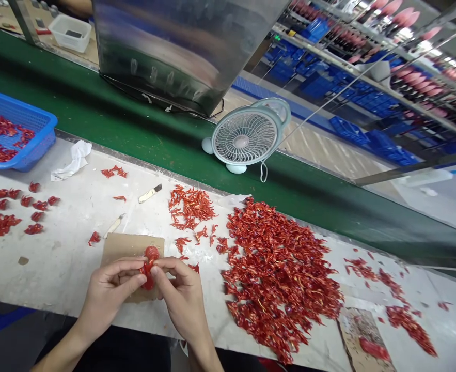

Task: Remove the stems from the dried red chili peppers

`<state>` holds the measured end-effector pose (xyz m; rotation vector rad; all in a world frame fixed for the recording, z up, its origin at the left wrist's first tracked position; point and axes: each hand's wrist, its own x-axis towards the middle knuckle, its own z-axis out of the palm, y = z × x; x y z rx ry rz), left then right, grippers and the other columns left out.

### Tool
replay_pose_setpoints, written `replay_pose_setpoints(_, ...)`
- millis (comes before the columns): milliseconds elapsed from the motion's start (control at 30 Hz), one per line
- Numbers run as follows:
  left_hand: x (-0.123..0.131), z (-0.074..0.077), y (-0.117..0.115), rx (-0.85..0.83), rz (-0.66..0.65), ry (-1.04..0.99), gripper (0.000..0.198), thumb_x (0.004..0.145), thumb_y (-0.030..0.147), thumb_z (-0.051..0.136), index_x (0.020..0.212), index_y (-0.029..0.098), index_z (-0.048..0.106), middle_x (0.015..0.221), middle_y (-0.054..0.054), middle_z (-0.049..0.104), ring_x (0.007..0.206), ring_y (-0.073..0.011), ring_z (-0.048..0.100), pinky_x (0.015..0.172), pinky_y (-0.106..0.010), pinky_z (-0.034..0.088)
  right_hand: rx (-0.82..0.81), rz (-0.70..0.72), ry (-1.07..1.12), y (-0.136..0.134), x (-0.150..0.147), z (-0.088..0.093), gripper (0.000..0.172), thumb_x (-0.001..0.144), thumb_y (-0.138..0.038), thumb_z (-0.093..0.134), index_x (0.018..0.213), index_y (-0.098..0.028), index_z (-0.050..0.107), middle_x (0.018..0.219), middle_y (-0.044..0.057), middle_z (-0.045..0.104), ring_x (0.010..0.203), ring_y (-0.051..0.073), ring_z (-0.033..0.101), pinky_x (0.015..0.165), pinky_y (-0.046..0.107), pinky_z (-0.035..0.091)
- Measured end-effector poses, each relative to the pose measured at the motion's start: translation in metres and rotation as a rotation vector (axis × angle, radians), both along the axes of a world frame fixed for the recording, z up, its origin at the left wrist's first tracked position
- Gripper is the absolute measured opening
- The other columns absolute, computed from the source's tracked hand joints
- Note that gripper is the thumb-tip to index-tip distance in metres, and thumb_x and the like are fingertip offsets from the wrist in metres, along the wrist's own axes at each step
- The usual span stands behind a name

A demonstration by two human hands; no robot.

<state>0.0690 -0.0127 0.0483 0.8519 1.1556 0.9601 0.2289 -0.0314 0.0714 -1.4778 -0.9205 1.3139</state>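
Note:
My left hand (109, 292) and my right hand (179, 294) meet over a brown cardboard piece (125, 245) near the table's front edge. Both pinch a small red plastic part (149, 266) between thumb and fingertips. A round red part (152, 252) sits just above the pinched one. A big heap of red plastic pieces (280, 274) lies just right of my right hand. A smaller pile of red pieces (191, 206) lies beyond the cardboard.
A blue basket (37, 147) with red parts sits far left. Loose red parts (22, 204), a white rag (73, 161) and two small knives (149, 194) lie on the white table. A small fan (247, 135) stands on the green conveyor belt (135, 129). Shelves with blue bins fill the right background.

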Motion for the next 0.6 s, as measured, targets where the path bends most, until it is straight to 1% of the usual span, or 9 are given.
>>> replay_pose_setpoints(67,0.001,0.0,0.0,-0.035,0.01,-0.019,0.015,0.075,0.025,0.084,0.089,0.021,0.082,0.104,-0.007,0.082,0.088,-0.021,0.079,0.077,-0.024,0.065,0.011,-0.029,-0.007,-0.002,-0.003,-0.002,0.019,0.088,-0.037,0.073,0.094,-0.019,0.076,0.087,0.007,0.075,0.072,0.018,0.066,0.053,0.025,0.052)
replay_pose_setpoints(133,0.002,-0.002,-0.002,-0.079,0.022,-0.04,0.016,0.075,0.026,0.084,0.091,0.022,0.082,0.106,-0.006,0.082,0.085,-0.0199,0.079,0.076,-0.024,0.065,0.017,-0.085,0.009,-0.005,-0.009,-0.005,0.019,0.089,-0.038,0.073,0.096,-0.02,0.076,0.088,0.007,0.075,0.069,0.017,0.066,0.053,0.025,0.053)
replay_pose_setpoints(200,0.004,-0.005,-0.005,-0.095,0.04,-0.067,0.017,0.076,0.026,0.084,0.093,0.023,0.081,0.111,-0.007,0.081,0.092,-0.0216,0.078,0.078,-0.026,0.065,0.017,-0.148,0.041,-0.008,-0.015,-0.008,0.019,0.089,-0.039,0.073,0.097,-0.021,0.075,0.083,0.006,0.075,0.062,0.016,0.065,0.053,0.026,0.055)
replay_pose_setpoints(267,0.004,-0.007,-0.007,-0.067,0.058,-0.085,0.016,0.077,0.026,0.083,0.093,0.023,0.081,0.118,-0.008,0.079,0.106,-0.0249,0.075,0.085,-0.029,0.064,0.022,-0.188,0.079,-0.011,-0.02,-0.009,0.018,0.089,-0.038,0.074,0.096,-0.022,0.075,0.079,0.004,0.075,0.059,0.016,0.065,0.054,0.027,0.057)
replay_pose_setpoints(333,0.005,-0.008,-0.009,-0.016,0.069,-0.076,0.014,0.078,0.025,0.082,0.092,0.024,0.081,0.122,-0.008,0.077,0.115,-0.0256,0.071,0.091,-0.03,0.062,0.039,-0.191,0.103,-0.013,-0.022,-0.008,0.016,0.088,-0.036,0.075,0.096,-0.022,0.074,0.081,0.005,0.076,0.063,0.017,0.068,0.057,0.028,0.059)
replay_pose_setpoints(367,0.005,-0.008,-0.01,0.006,0.071,-0.063,0.013,0.078,0.024,0.082,0.092,0.025,0.081,0.121,-0.007,0.077,0.115,-0.0245,0.071,0.093,-0.029,0.061,0.049,-0.182,0.106,-0.013,-0.022,-0.007,0.015,0.088,-0.035,0.075,0.096,-0.022,0.074,0.084,0.005,0.076,0.067,0.018,0.07,0.059,0.028,0.059)
replay_pose_setpoints(467,0.005,-0.004,-0.012,0.033,0.077,-0.027,0.014,0.078,0.023,0.082,0.091,0.028,0.082,0.114,-0.004,0.079,0.11,-0.0209,0.073,0.093,-0.026,0.061,0.075,-0.157,0.085,-0.015,-0.02,-0.005,0.013,0.089,-0.033,0.074,0.096,-0.022,0.072,0.092,0.007,0.077,0.076,0.019,0.073,0.065,0.028,0.06)
replay_pose_setpoints(600,0.009,0.001,-0.015,0.016,0.067,-0.031,0.012,0.078,0.025,0.082,0.091,0.027,0.082,0.114,-0.004,0.079,0.107,-0.0217,0.074,0.089,-0.025,0.062,0.09,-0.142,0.06,-0.017,-0.017,-0.005,0.012,0.092,-0.032,0.072,0.097,-0.021,0.069,0.091,0.006,0.075,0.077,0.018,0.072,0.069,0.028,0.059)
